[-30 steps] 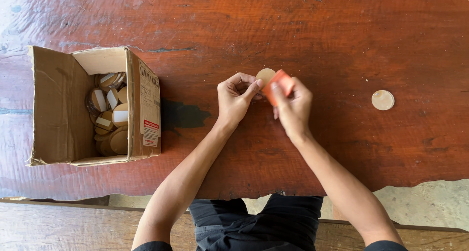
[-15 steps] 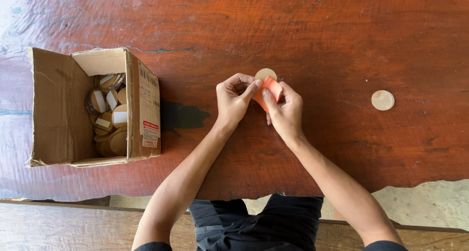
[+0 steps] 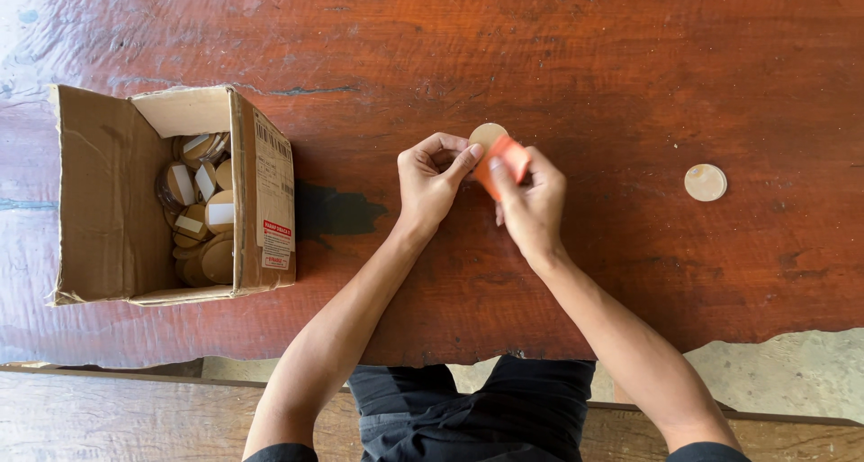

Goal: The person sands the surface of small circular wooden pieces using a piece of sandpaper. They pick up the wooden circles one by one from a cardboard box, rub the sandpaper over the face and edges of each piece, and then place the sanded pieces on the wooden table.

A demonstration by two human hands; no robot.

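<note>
Currently both hands meet over the red-brown wooden table (image 3: 630, 66). Left hand (image 3: 430, 181) pinches a small round wooden disc (image 3: 486, 134) at its edge, thumb and forefinger closed on it, apparently to steady it. Right hand (image 3: 533, 201) grips a folded orange abrasive pad (image 3: 504, 161), fingers curled, pressed against the disc face just beyond the fingertips. Second disc (image 3: 705, 182) lies well right of the fingers; open cardboard box (image 3: 99, 192) of similar discs well left.
</note>
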